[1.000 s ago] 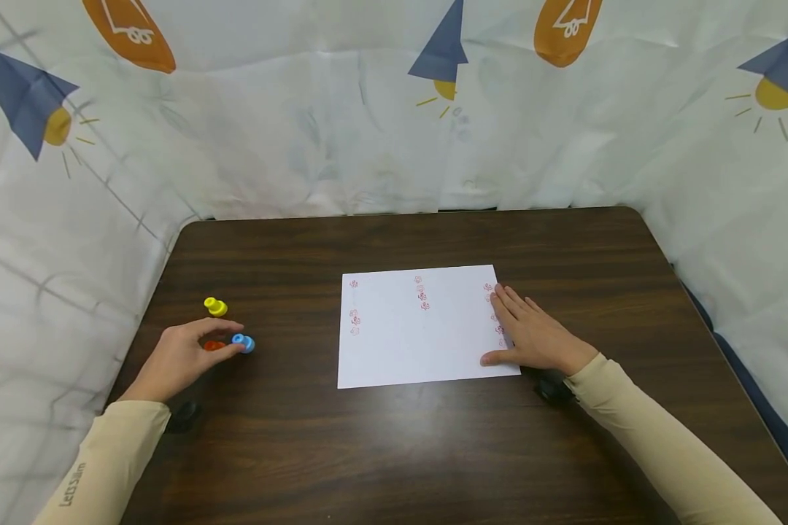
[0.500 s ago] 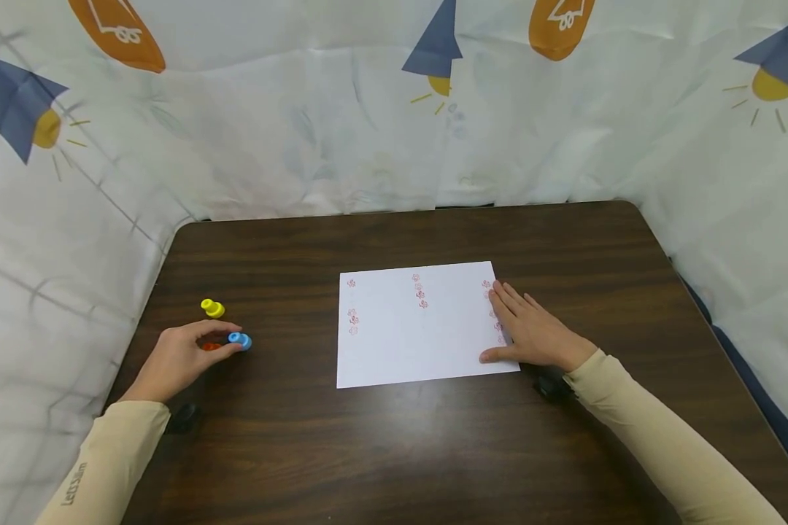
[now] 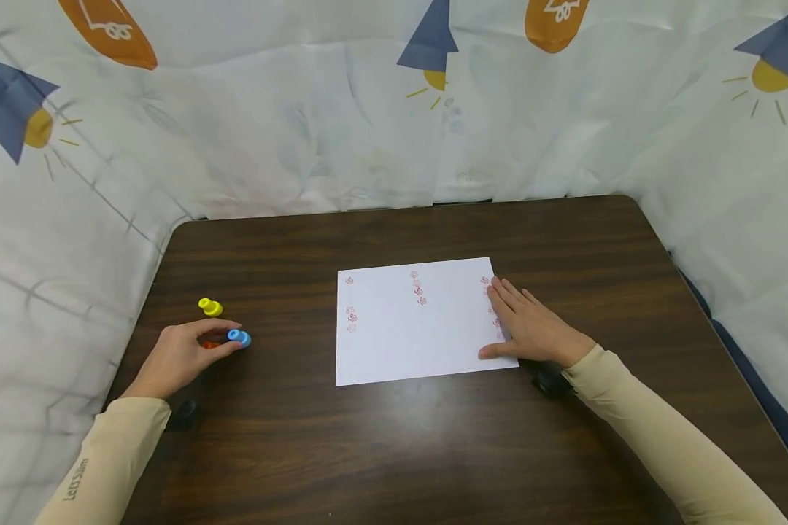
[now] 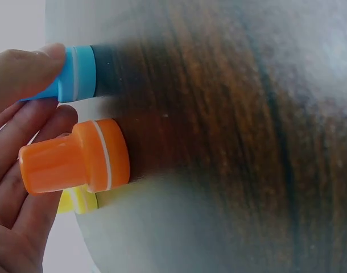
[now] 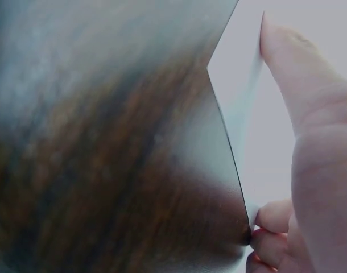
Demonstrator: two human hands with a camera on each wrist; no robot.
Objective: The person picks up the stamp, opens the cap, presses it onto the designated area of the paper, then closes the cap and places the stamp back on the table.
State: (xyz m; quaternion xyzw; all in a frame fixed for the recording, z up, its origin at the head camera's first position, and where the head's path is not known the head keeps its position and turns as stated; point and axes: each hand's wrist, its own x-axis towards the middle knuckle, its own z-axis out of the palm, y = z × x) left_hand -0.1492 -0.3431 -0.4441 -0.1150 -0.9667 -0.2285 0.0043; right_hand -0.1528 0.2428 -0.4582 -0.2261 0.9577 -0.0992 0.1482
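Observation:
My left hand (image 3: 182,356) pinches a blue toy stamp (image 3: 239,337) between thumb and fingers. In the left wrist view the blue stamp (image 4: 77,73) stands with its wide end at the table. An orange stamp (image 4: 77,159) sits beside it, close to the palm and mostly hidden by the hand in the head view. Just beyond the hand is a yellow stamp (image 3: 210,307). A white sheet of paper (image 3: 427,339) bears red flower prints in three columns. Flat on its right edge rests my right hand (image 3: 532,324), fingers extended; the right wrist view shows the thumb over the paper (image 5: 236,74).
The dark wood-grain table (image 3: 394,452) reaches back to a white patterned curtain (image 3: 269,131), which also hangs along both sides. Bare tabletop lies between the left hand and the paper. A dark wrist camera (image 3: 551,383) sits under the right wrist.
The head view has shifted slightly, so everything drifts a little in it. Both hands keep the same hold and place relative to the stamps and paper.

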